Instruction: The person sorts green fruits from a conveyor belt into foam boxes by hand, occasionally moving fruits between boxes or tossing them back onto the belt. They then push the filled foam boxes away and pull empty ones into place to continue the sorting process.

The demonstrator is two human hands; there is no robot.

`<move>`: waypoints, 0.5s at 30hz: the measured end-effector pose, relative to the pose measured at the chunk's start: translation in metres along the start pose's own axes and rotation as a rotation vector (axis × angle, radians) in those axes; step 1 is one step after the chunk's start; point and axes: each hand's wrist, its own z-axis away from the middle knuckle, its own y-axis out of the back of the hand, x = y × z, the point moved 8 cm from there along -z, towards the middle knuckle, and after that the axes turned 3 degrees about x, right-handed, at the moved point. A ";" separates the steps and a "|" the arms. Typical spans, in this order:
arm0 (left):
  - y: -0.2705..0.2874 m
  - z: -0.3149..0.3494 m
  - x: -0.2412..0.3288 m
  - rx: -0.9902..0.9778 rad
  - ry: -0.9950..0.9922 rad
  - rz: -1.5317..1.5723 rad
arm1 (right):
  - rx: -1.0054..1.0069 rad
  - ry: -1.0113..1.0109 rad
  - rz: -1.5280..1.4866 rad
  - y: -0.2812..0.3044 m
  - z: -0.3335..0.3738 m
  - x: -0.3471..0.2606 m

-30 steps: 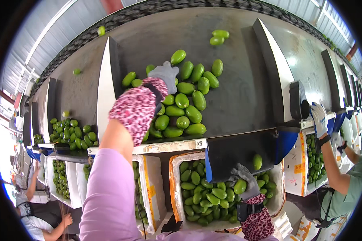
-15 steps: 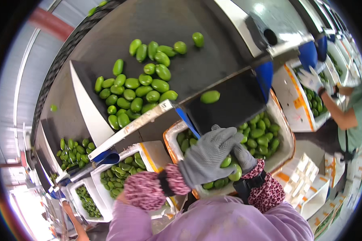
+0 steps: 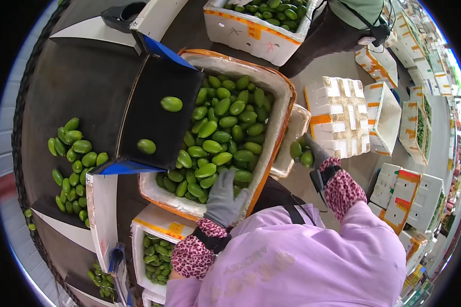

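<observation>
My left hand (image 3: 224, 198), in a grey glove, lies over the near edge of a large foam box (image 3: 277, 123) with its fingers spread. Its fingertips touch the smooth green oval fruits (image 3: 221, 134) that fill this box. Out to the right, my right hand (image 3: 317, 152), also gloved in grey, is closed around a few of the same fruits (image 3: 300, 154). It is beside a smaller white foam box (image 3: 284, 165), partly hidden behind the large one. Some of its fingers are hidden.
A black chute (image 3: 153, 112) with blue side flaps slopes into the large box and carries two fruits. More fruits lie on the dark belt (image 3: 77, 92) at left. Foam boxes (image 3: 338, 117) are stacked at right. A person's dark-trousered leg (image 3: 317, 43) stands at the back.
The view has swung right. My hands were together over the large box; now they are apart, the right one out to the side with fruits, the left one resting on the fruits.
</observation>
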 end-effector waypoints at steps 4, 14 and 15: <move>0.038 0.025 -0.049 0.094 0.191 -0.279 | 0.178 0.103 -0.171 0.007 -0.028 -0.029; 0.292 0.144 0.031 1.332 0.273 -1.042 | -0.142 1.356 0.584 -0.346 0.179 -0.180; 0.313 0.153 0.013 1.349 0.292 -1.032 | -0.298 1.475 0.727 -0.403 0.195 -0.175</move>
